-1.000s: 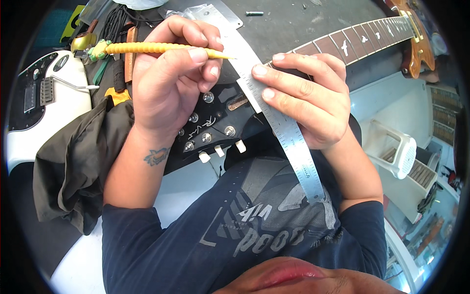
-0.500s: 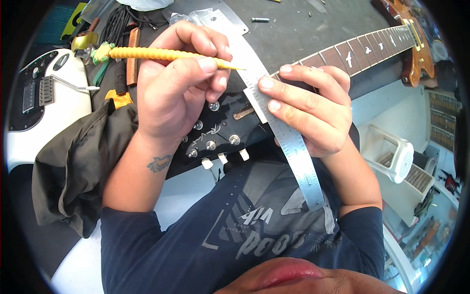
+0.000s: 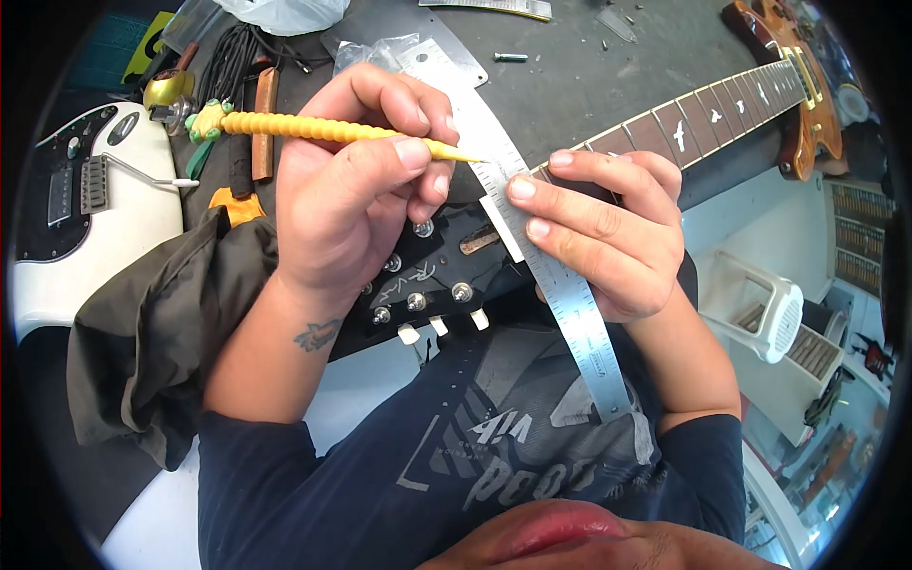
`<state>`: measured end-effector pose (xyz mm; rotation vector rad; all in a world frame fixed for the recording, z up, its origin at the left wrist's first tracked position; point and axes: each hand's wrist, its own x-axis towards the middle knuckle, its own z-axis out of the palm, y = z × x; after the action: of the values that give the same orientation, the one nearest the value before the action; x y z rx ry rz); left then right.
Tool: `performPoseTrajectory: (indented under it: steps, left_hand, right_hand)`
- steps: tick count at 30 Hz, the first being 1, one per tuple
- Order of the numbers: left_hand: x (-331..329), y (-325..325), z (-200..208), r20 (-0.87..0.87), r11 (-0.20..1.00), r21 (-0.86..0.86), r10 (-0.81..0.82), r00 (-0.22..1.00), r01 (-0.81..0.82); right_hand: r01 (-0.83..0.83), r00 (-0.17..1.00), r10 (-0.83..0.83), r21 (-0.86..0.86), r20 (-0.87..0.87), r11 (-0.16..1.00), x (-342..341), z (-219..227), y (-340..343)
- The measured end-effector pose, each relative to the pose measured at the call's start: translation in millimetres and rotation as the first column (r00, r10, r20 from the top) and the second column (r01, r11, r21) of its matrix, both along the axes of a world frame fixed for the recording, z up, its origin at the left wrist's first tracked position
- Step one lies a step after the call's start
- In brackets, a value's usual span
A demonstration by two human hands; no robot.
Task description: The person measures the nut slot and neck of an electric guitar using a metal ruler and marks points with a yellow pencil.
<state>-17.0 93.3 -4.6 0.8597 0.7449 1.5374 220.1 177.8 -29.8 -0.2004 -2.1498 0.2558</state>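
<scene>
My left hand [image 3: 356, 185] pinches a yellow ribbed pen [image 3: 313, 127] with a green-and-yellow topper. Its tip meets the edge of a long steel ruler [image 3: 584, 332] or comes very close to it. My right hand [image 3: 613, 233] holds that ruler, fingertips pressed on its face; the thumb is mostly hidden. Slanting across an electric guitar, the ruler lies beside a white nut strip [image 3: 503, 228]. Below my left hand is the guitar's black headstock [image 3: 442, 275] with metal tuner posts and white pegs. The stringless fretboard [image 3: 698, 119] runs to the upper right.
A white electric guitar [image 3: 142, 204] lies at left, beside a dark cloth [image 3: 176, 313]. Cables [image 3: 228, 66], a plastic bag [image 3: 285, 11] and a flat metal plate [image 3: 465, 66] occupy the far bench. A screw [image 3: 510, 58] rests there. A white stool [image 3: 774, 318] stands at right.
The view has shifted slightly, so the scene sits a little lower. Both hands keep their hold, and the pen tip stays by the ruler's edge.
</scene>
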Motion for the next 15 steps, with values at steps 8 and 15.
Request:
performPoseTrajectory:
  steps: [8,15]
  left_hand:
    - [2.3,0.4,1.2,0.023,1.000,-0.010,0.018,1.000,-0.017]
    - [4.6,-1.9,1.4,-0.175,0.998,0.063,0.032,0.984,-0.021]
  right_hand:
    - [0.004,1.000,-0.004,-0.009,-0.002,1.000,-0.8,0.8,-0.5]
    - [0.009,1.000,-0.009,-0.021,-0.004,1.000,-1.0,0.8,-1.2]
